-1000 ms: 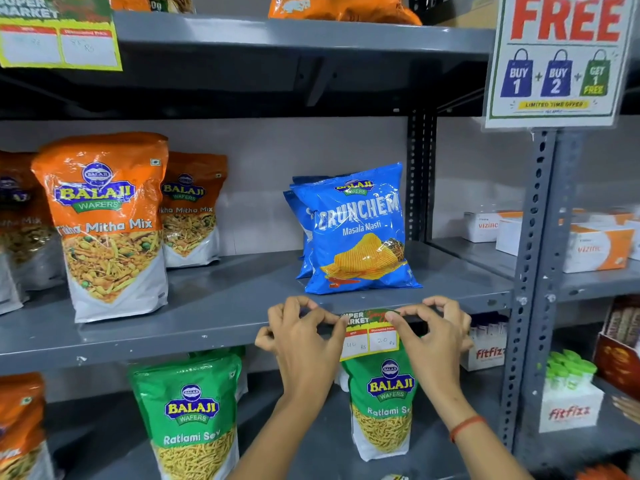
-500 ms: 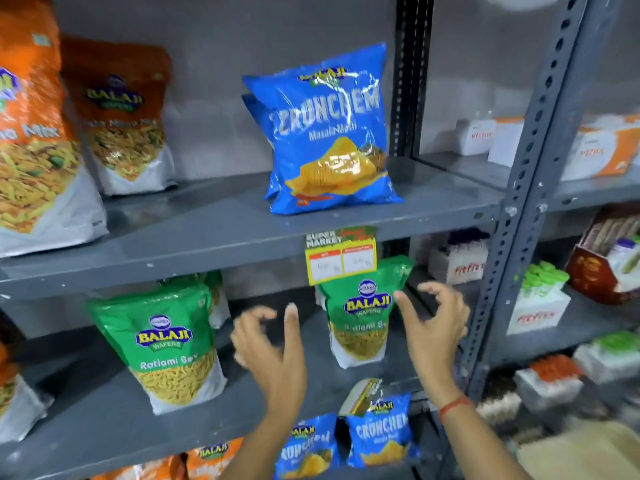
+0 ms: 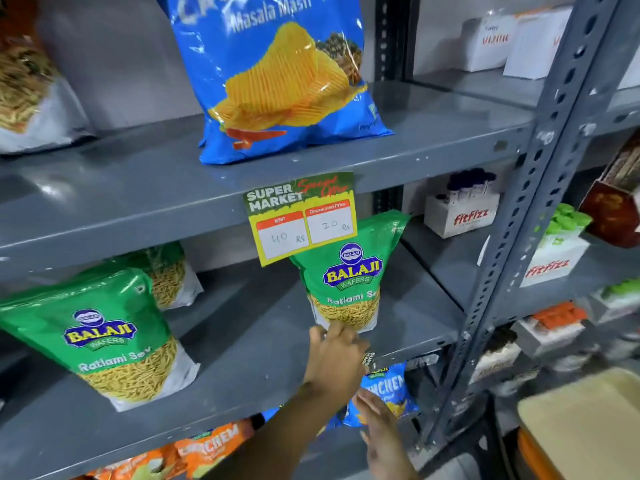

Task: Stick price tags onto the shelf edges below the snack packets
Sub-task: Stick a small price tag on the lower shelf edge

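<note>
A green and yellow price tag [image 3: 301, 216] sticks on the grey shelf edge [image 3: 121, 233], under the blue Crunchem packet [image 3: 277, 81]. It hangs over the top of a green Ratlami Sev packet [image 3: 349, 271]; another such packet [image 3: 104, 334] stands further left. My left hand [image 3: 336, 358] is at the front edge of the lower shelf [image 3: 242, 386], fingers curled on a second price tag [image 3: 369, 359] that is mostly hidden by the hand. My right hand [image 3: 377, 427] hovers just below it, fingers spread and holding nothing.
A perforated grey upright post [image 3: 519, 271] rises on the right, with fitfizz boxes [image 3: 464, 216] on the shelves behind it. Small blue Crunchem packets [image 3: 388, 389] and orange ones [image 3: 211, 445] sit on the bottom shelf. A beige flat object [image 3: 588, 427] fills the lower right corner.
Both hands let go of the stuck tag and dropped to the lower shelf. My left hand reached the second tag on its edge. My view moved down and closer.
</note>
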Tool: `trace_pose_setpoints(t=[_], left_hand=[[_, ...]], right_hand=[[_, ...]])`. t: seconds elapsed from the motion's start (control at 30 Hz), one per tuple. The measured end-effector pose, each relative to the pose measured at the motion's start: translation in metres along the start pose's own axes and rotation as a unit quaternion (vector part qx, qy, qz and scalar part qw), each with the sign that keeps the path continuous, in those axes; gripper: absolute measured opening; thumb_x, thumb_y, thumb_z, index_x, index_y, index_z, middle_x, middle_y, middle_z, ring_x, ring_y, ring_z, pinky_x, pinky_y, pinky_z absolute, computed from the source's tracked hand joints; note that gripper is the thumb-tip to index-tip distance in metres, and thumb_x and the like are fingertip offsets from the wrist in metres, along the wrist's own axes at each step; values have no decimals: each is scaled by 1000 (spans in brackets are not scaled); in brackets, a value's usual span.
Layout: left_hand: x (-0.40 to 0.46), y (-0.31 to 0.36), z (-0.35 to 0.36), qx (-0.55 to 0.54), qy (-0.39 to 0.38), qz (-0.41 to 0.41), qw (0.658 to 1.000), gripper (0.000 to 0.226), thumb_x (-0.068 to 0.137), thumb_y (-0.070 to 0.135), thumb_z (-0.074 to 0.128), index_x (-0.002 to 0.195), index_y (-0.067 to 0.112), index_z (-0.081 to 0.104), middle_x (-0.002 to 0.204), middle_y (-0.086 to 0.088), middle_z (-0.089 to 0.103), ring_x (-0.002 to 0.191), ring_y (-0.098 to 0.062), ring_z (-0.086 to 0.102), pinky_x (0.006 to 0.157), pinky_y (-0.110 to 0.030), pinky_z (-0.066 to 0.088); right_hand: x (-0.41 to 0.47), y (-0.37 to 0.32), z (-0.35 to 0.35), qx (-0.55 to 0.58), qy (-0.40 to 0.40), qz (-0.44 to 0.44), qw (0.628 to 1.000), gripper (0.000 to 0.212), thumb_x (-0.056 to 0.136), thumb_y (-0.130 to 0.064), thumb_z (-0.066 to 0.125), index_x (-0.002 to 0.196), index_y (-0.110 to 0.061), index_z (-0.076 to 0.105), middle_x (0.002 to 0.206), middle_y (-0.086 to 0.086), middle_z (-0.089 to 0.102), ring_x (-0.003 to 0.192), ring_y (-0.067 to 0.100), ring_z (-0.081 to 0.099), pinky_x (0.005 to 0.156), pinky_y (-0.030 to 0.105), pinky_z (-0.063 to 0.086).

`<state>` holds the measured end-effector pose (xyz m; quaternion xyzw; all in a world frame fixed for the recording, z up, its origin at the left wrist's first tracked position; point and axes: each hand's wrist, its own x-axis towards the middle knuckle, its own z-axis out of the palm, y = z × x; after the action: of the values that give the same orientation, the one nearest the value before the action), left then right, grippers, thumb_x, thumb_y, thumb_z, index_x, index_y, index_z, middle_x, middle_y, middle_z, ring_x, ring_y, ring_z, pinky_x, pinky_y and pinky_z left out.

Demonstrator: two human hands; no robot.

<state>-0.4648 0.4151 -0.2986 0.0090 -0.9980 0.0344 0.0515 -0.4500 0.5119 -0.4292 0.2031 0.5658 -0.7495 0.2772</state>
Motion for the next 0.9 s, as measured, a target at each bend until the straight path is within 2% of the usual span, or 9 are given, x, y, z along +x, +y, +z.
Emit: trace_pose_setpoints(t=[0.07, 0.2, 0.3, 0.47, 0.6, 0.67, 0.73, 0.8, 0.9], left_hand=[[9, 2, 7, -1, -18, 22, 1000, 19, 77, 33, 56, 85, 21, 69, 87, 2, 68, 98, -23, 50, 80, -42, 26], [16, 0, 13, -49, -20, 20, 998, 24, 82, 30, 50, 90, 24, 73, 90, 1, 71, 97, -22, 54, 86, -36, 33], [12, -6, 19, -113, -3, 6, 994, 27, 83, 30, 48, 91, 24, 73, 92, 2, 70, 101, -21, 55, 82, -32, 39], [-11, -8, 30, -181, 51, -54, 981, 28, 86, 38, 47, 89, 26, 72, 87, 6, 71, 96, -18, 57, 75, -30, 44], [-26, -6, 27, -270, 133, -152, 942, 15, 86, 41, 58, 85, 30, 69, 82, 10, 72, 85, -14, 60, 68, -28, 45], [-36, -3, 27, -314, 165, -204, 912, 8, 82, 38, 66, 81, 31, 70, 75, 11, 72, 77, -12, 62, 65, -28, 49], [-49, 0, 31, -373, 154, -257, 878, 6, 80, 38, 70, 76, 34, 68, 66, 17, 70, 69, -2, 64, 65, -24, 52], [-62, 4, 42, -412, 120, -290, 856, 14, 77, 39, 73, 67, 37, 62, 58, 26, 63, 67, 3, 63, 62, -11, 45], [-76, 11, 60, -421, 74, -336, 839, 29, 73, 44, 75, 53, 43, 54, 55, 25, 62, 63, 1, 62, 61, -18, 46]], right_hand=[[2, 4, 7, 44, 14, 32, 998, 11, 81, -11, 72, 90, -14, 69, 104, 4, 67, 104, 21, 55, 89, 41, 33], [5, 11, 11, 109, 27, 46, 993, 9, 80, -16, 73, 88, -13, 69, 96, -2, 70, 101, 18, 58, 89, 37, 33], [10, 11, 4, 85, 37, -1, 996, 9, 76, -18, 76, 81, -12, 70, 91, -5, 73, 92, 10, 59, 85, 36, 34], [11, -1, -20, 47, 27, -110, 992, 10, 65, -13, 81, 66, -10, 72, 70, 2, 73, 78, 19, 61, 73, 32, 42], [5, -16, -36, -1, 8, -188, 982, 29, 63, -32, 82, 79, -10, 73, 86, 9, 73, 81, 15, 63, 75, 31, 45], [4, -26, -37, -53, 19, -238, 970, 23, 68, -31, 80, 81, -14, 73, 94, 10, 69, 83, 11, 64, 75, 24, 47], [7, -36, -38, -106, 52, -288, 950, 9, 71, -24, 81, 75, -22, 73, 94, 9, 65, 84, 11, 64, 72, 15, 46], [11, -42, -42, -185, 80, -345, 917, 13, 69, -23, 83, 71, -31, 73, 90, 5, 64, 89, 19, 62, 77, 24, 47], [14, -39, -51, -291, 96, -400, 864, 22, 67, -24, 85, 71, -41, 71, 88, -2, 62, 89, 24, 58, 79, 36, 45]])
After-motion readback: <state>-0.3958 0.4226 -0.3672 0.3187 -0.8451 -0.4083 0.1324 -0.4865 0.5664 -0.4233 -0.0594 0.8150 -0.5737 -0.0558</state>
